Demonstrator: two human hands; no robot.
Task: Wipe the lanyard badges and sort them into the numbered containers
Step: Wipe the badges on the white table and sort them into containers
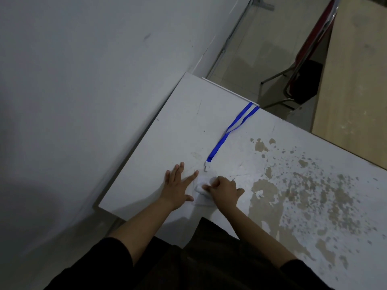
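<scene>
Head view: we wipe a badge (202, 190) lying on the white surface (159, 147).
Our left hand (178, 185) presses flat, fingers spread, on the badge's edge; our right hand (225, 190) is curled around a white wipe (201, 189) atop it, blue lanyard (228, 132) trailing away.

Looking like a bare office or classroom-type workroom, dimly lit.

Working at a worn white table (303, 185) with paint flaking off to the right of the grip, pushed against a plain white wall (83, 80); beyond the grip, showing pale floor tiles (261, 51), a metal-framed red chair (301, 59) and a light wooden desk (356, 70).
</scene>
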